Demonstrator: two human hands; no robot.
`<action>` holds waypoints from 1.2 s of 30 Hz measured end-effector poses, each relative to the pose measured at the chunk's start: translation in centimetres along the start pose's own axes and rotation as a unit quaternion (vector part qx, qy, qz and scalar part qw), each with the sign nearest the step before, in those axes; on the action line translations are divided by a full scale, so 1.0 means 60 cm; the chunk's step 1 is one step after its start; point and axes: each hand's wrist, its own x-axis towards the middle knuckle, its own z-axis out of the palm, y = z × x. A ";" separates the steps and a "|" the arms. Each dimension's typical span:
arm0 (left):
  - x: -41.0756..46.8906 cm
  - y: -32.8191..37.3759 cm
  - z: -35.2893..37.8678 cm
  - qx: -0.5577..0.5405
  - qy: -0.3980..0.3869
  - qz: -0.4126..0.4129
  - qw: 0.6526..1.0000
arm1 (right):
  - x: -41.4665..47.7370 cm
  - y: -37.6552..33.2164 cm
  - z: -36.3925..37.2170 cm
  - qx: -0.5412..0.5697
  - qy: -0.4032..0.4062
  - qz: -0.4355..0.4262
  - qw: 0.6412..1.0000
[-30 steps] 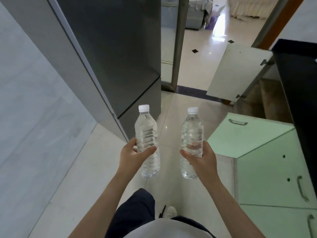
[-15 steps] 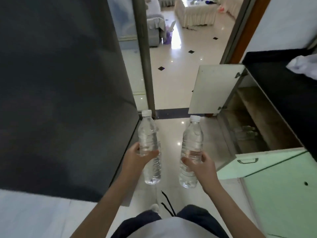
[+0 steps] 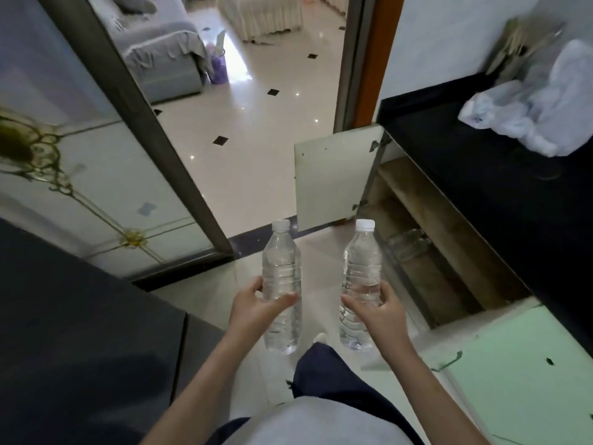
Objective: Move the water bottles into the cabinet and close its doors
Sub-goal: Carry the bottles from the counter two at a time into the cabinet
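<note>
I carry two clear water bottles with white caps, both upright. My left hand (image 3: 255, 308) grips the left bottle (image 3: 281, 268) around its middle. My right hand (image 3: 380, 311) grips the right bottle (image 3: 362, 261) the same way. The cabinet (image 3: 426, 226) stands open just ahead on the right, under a black countertop. Its far door (image 3: 333, 178) swings out toward the doorway, and its near green door (image 3: 513, 358) hangs open by my right arm. A clear bottle (image 3: 407, 244) lies inside the cabinet, dim and hard to make out.
A dark fridge (image 3: 80, 332) fills the lower left. A sliding glass door (image 3: 96, 187) and its frame stand ahead on the left, with a tiled living room beyond. White plastic bags (image 3: 539, 110) lie on the countertop (image 3: 481, 162).
I have walked forward and turned right. The open cabinet has come nearer and more of its inside shows. Both hands keep their hold on the bottles.
</note>
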 end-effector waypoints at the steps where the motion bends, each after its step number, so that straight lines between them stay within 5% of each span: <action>1: 0.030 0.021 0.009 0.008 -0.008 0.004 1.000 | 0.030 -0.012 -0.005 0.004 0.009 0.005 1.000; 9: 0.243 0.211 0.098 0.023 -0.075 0.060 0.995 | 0.232 -0.102 -0.064 0.017 0.099 0.013 0.995; 17: 0.420 0.313 0.215 0.088 -0.221 0.071 0.969 | 0.324 -0.103 -0.093 0.065 0.258 0.065 0.962; 29: 0.636 0.337 0.363 0.285 -0.425 0.111 0.852 | 0.411 -0.057 -0.036 0.131 0.473 0.179 0.853; 36: 0.704 0.242 0.451 0.322 -0.414 0.121 0.843 | 0.490 0.053 -0.032 0.097 0.468 0.199 0.855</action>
